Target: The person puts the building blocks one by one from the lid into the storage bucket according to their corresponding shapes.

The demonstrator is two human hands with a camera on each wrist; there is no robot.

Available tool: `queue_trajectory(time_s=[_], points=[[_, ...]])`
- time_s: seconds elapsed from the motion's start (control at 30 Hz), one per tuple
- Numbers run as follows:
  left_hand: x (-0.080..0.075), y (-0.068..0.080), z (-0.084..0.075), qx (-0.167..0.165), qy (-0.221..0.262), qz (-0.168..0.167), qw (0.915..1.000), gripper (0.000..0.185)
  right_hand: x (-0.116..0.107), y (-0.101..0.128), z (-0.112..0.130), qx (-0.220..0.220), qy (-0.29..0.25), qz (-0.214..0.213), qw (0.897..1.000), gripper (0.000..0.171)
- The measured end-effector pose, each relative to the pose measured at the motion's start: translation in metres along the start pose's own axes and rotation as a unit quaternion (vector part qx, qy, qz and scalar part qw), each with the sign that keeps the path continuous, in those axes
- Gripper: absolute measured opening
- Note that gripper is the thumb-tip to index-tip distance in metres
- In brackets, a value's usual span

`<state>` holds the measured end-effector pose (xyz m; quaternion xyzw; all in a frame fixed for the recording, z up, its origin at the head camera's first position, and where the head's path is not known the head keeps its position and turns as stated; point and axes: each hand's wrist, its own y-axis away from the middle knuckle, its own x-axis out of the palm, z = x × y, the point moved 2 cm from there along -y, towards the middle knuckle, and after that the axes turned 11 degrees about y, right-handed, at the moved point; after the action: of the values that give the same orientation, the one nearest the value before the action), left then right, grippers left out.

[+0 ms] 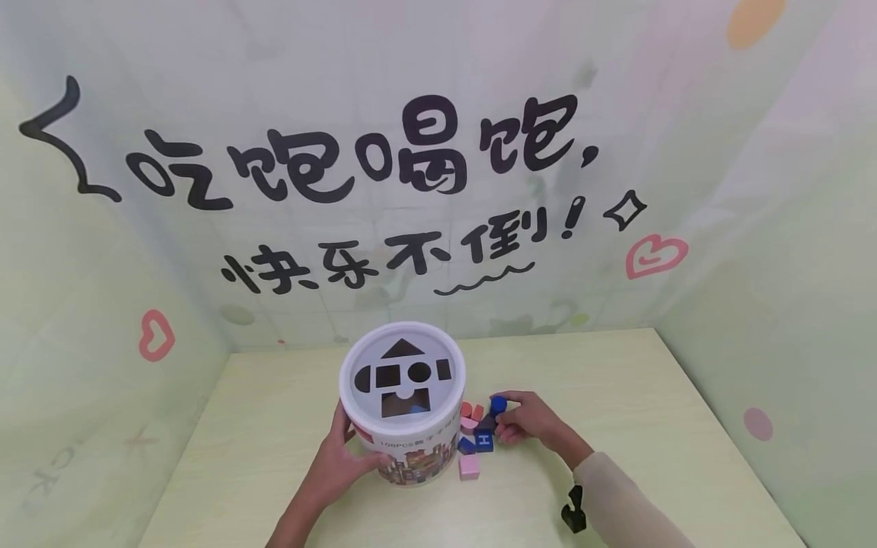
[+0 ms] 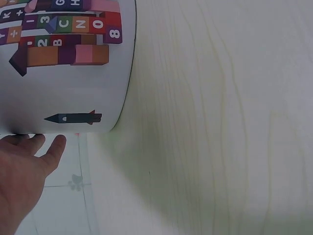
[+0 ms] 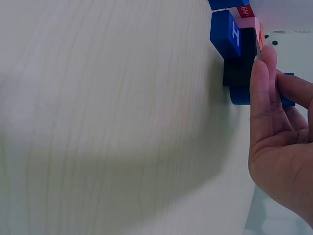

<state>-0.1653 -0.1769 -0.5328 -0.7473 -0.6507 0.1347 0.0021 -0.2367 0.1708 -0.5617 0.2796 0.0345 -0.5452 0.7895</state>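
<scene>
A white round bucket (image 1: 411, 449) with shape cut-outs in its lid (image 1: 402, 373) stands on the pale wooden table (image 1: 617, 396). My left hand (image 1: 342, 453) clasps its left side, thumb across the front; in the left wrist view the fingertips (image 2: 55, 145) lie against the printed bucket wall (image 2: 73, 93). Right of the bucket, my right hand (image 1: 505, 417) pinches a blue block (image 1: 498, 403) over a small cluster of blocks. In the right wrist view the fingers (image 3: 261, 93) cover most of that blue block (image 3: 238, 96), which sits against a dark block (image 3: 238, 63).
Loose blocks lie by the bucket: a blue one marked H (image 1: 484, 440), a pink one (image 1: 469, 466), red ones (image 1: 471, 411). Printed walls (image 1: 411, 190) close the table on the back, left and right. A black clip (image 1: 574, 510) hangs at my right sleeve.
</scene>
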Motion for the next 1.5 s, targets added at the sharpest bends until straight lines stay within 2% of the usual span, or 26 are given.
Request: queue_trajectory(time_s=[0.27, 0.8, 1.5], points=[[0.001, -0.001, 0.0, -0.002, 0.007, -0.006, 1.0, 0.123, -0.001, 0.001, 0.0, -0.009, -0.003, 0.002, 1.0, 0.042], [0.003, -0.004, -0.002, -0.006, 0.009, 0.002, 0.9999, 0.124, -0.006, 0.007, 0.007, -0.018, -0.001, -0.003, 1.0, 0.042], [-0.001, 0.0, 0.001, -0.011, 0.006, -0.008, 0.9999, 0.123, -0.001, 0.02, 0.04, -0.066, 0.01, 0.02, 0.998, 0.039]])
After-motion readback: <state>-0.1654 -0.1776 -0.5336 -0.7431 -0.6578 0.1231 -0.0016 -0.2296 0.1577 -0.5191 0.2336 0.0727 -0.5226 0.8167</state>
